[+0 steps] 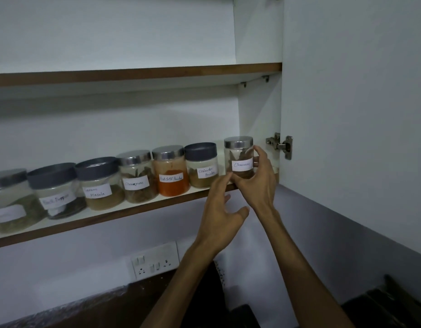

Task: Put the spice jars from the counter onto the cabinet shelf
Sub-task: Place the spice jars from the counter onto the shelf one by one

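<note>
Glass, steel-lidded and round, the cinnamon jar (239, 158) at the right end of the wood-edged cabinet shelf (115, 215), right hand (258, 179) fingers (260, 152) curled around it, left hand (220, 215) fingers spread loose, one fingertip touching its base.

Two bare forearms enter from the lower edge, uncovered to the frame's limit, with no sleeve cuff in view. Left hand (220, 223) and right hand (258, 183): slender, long-fingered, ungloved, with short nails. Wrists and fingers show neither rings, watch nor bracelet.
</note>
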